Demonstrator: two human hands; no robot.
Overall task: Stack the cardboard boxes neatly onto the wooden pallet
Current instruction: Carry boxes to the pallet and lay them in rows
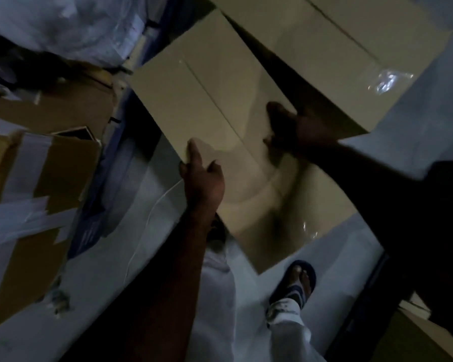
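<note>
A flat, smooth, tape-sealed cardboard box (220, 105) fills the centre. The left hand (203, 178) pinches its 7 o'clock edge; the right hand (298, 129) lies spread on top.

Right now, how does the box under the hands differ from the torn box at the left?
The pale box is sealed, with a straight seam and glossy tape; the torn box is ragged, with loose white tape strips. The pale box is lighter beige; the torn box is darker brown. The left hand and right hand touch the pale box; nothing touches the torn box. Both are cardboard.
</note>
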